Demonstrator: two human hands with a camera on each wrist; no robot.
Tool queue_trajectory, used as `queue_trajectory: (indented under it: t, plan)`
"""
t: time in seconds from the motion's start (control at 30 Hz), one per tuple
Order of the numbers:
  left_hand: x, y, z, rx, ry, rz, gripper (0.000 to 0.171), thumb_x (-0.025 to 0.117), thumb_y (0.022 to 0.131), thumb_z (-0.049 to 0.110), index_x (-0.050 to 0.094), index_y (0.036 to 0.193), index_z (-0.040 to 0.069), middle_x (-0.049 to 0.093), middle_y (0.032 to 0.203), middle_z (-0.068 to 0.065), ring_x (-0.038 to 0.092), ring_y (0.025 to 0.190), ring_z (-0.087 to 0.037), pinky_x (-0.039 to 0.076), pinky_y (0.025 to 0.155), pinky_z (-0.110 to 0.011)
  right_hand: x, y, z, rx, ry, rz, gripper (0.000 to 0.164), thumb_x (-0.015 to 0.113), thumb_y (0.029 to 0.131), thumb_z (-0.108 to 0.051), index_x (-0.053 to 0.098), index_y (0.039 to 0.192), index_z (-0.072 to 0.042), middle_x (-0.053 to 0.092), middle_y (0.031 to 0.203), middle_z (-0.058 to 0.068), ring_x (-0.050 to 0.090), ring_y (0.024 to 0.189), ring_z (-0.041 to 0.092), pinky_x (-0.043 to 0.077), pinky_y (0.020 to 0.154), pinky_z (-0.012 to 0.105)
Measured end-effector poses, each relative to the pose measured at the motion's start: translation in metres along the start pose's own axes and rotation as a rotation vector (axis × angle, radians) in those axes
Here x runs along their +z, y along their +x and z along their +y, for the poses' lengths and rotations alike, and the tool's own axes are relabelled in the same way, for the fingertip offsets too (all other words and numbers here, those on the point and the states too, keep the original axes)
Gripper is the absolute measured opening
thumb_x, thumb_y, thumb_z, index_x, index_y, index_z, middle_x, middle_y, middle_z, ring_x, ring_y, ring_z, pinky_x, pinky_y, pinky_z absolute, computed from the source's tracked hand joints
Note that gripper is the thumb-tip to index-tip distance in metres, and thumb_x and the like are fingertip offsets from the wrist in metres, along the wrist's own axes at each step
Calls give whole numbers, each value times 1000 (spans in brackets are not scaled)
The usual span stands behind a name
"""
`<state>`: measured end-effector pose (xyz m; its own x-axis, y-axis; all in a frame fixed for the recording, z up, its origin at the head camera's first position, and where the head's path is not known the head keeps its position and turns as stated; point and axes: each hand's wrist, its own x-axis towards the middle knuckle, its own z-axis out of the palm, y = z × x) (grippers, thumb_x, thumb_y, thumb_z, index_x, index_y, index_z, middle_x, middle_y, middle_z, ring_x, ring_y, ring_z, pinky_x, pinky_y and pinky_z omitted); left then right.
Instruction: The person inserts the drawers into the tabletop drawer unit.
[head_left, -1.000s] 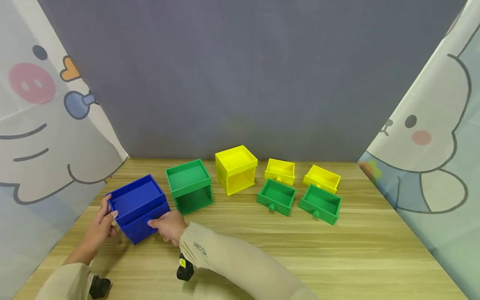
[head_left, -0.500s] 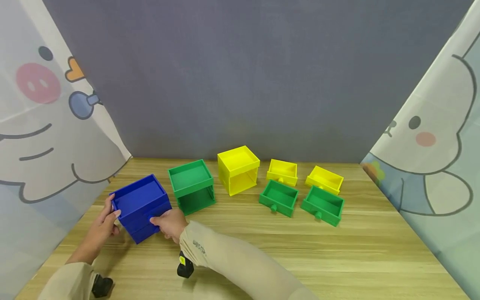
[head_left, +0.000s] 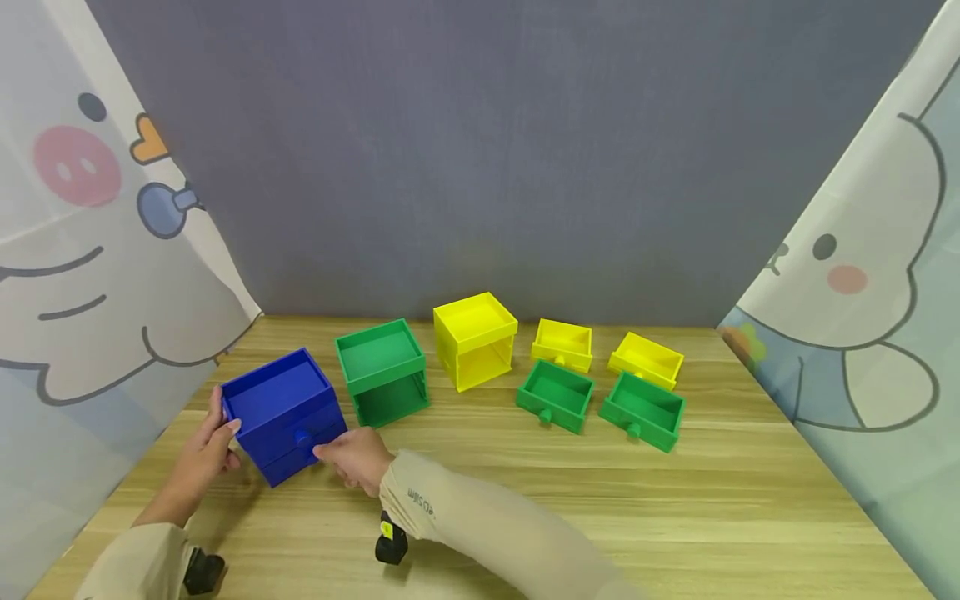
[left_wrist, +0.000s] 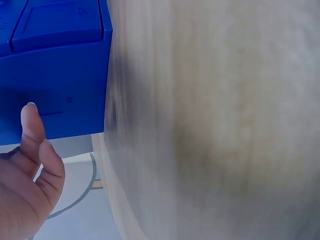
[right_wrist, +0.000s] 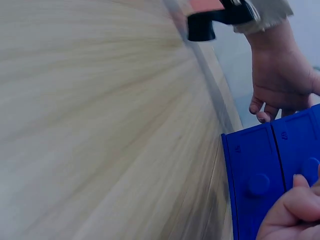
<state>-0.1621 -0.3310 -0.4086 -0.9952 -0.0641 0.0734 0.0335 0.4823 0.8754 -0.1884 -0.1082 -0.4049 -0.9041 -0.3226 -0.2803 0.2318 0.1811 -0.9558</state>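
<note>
A blue two-drawer cabinet [head_left: 281, 408] stands at the left of the table, both drawer fronts level with its face. My left hand [head_left: 206, 446] holds it by its left side, thumb at the near top edge and a finger toward the back corner. In the left wrist view a thumb [left_wrist: 32, 125] touches the blue side wall. My right hand [head_left: 356, 458] is just off the cabinet's front, fingers curled and nothing held. Its fingertip [right_wrist: 299, 181] lies close by the upper round knob [right_wrist: 311, 167]; the lower knob [right_wrist: 259, 184] shows beside it.
Right of the blue cabinet stand a green cabinet shell [head_left: 382, 367] and a yellow cabinet shell [head_left: 476, 337], both without drawers. Farther right lie two yellow drawers [head_left: 562, 340] and two green drawers [head_left: 555, 392]. A grey backdrop [head_left: 480, 167] rises behind the table.
The upper blue drawer has slid in, level with the lower one, under my right thumb. My right hand has since drawn back to the right, off the knob. My left hand keeps its hold.
</note>
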Motion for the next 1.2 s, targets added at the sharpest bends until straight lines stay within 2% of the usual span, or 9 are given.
queue_trajectory:
  t: [0.2, 0.3, 0.37, 0.47, 0.67, 0.83, 0.93, 1.1, 1.2]
  plan:
    - [-8, 6, 2, 28, 55, -45, 66, 30, 104, 20, -19, 147, 4, 22, 137, -48, 50, 62, -10, 42, 57, -25, -41, -10, 11, -92, -28, -110, 20, 65, 91, -12, 70, 92, 7, 34, 47, -4, 27, 41, 7, 21, 38, 17]
    - [-17, 8, 3, 30, 107, -128, 70, 30, 105, 22, -24, 145, 5, 4, 144, -45, 57, 94, -29, 47, 76, -39, -63, -10, 16, -98, -43, -70, 21, 64, 92, -13, 70, 99, 6, 36, 49, -4, 28, 42, 6, 22, 39, 16]
    - [-21, 8, 4, 39, 116, -177, 72, 31, 105, 24, -27, 144, 5, -10, 147, -40, 37, 124, -50, 38, 93, -58, -79, -9, 21, -92, -45, -35, 22, 63, 92, -14, 70, 102, 5, 38, 51, -4, 30, 43, 6, 23, 40, 16]
    - [-26, 9, 6, 50, 129, -204, 74, 35, 104, 24, -22, 147, 2, -21, 147, -35, 0, 130, -63, 16, 96, -75, -102, -9, 30, -89, -38, 17, 22, 63, 93, -14, 69, 103, 4, 45, 58, -2, 34, 47, 6, 27, 43, 17]
    - [-27, 16, 19, 83, 291, -142, 67, 42, 102, 28, 13, 148, -11, -4, 143, -46, 2, 128, -67, 16, 91, -79, -147, -20, 52, -27, 13, 42, 28, 59, 95, -15, 64, 113, 6, 48, 65, -2, 38, 51, 6, 35, 47, 16]
    - [-20, 31, 48, 268, 421, -69, 56, 51, 99, 23, 37, 137, -16, 19, 137, -50, 18, 126, -66, 16, 98, -74, -184, -30, 56, 55, 118, 47, 35, 53, 98, -15, 54, 123, 9, 47, 68, -5, 37, 53, 2, 36, 46, 12]
    - [-16, 42, 73, 324, 457, -74, 56, 52, 99, 23, 38, 139, -13, 25, 137, -47, 18, 127, -64, 12, 101, -72, -204, -34, 55, 62, 149, 65, 39, 52, 99, -16, 49, 128, 10, 47, 69, -4, 37, 54, 2, 35, 46, 12]
    - [-6, 57, 110, 263, 516, -157, 65, 46, 102, 34, 23, 150, -3, 25, 140, -44, 19, 127, -64, 21, 95, -75, -232, -42, 53, 57, 180, 78, 45, 47, 101, -17, 40, 137, 11, 47, 69, -4, 37, 54, 1, 34, 47, 12]
    - [3, 66, 121, 274, 595, -174, 68, 48, 100, 38, 22, 151, 1, 39, 134, -42, 25, 126, -62, 25, 94, -74, -245, -47, 50, 48, 209, 95, 42, 46, 102, -18, 42, 132, 11, 47, 69, -4, 37, 53, 0, 35, 48, 12]
